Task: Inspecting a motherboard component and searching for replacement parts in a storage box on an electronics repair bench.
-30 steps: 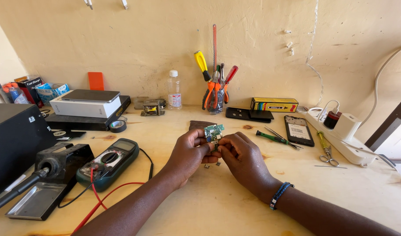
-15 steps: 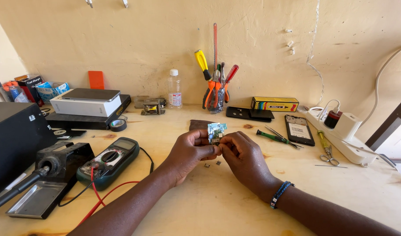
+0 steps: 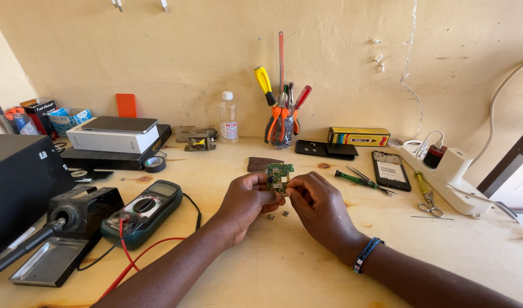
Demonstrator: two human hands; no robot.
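Both the left hand [image 3: 247, 197] and the right hand [image 3: 315, 202] pinch a small green circuit board [image 3: 279, 174], held upright just above the tabletop [image 3: 284, 268]. It looks light, stiff and fragile, best gripped by its bare edges, clear of the soldered parts.

Taking the clear bottle [image 3: 228, 117] with its white label as landmark: a long yellow box [image 3: 358, 137] lies to its right, a dark-screened phone [image 3: 391, 170] further right, and a white box [image 3: 113, 134] to its left.

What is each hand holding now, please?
Left hand: closed on the small green circuit board.
Right hand: closed on the same circuit board.
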